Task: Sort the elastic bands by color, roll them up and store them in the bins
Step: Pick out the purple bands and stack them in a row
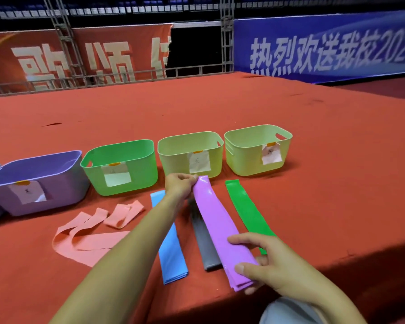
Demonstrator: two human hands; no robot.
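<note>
— Why is the purple band (216,224) held at both ends?

— To keep it flat for rolling, I think. The left hand (179,187) pinches the far end with its fingers; the right hand (264,263) pinches the near end, just above the red surface (220,106), in front of the yellow bin (190,153).

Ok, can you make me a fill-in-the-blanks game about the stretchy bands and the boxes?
1. Both hands, left hand and right hand, hold the ____ band.
2. The grey band lies between the purple one and the ____ band.
3. The band farthest right is ____.
4. The pink bands lie in front of the purple and ____ boxes.

Missing words: purple, blue, green, green
</note>
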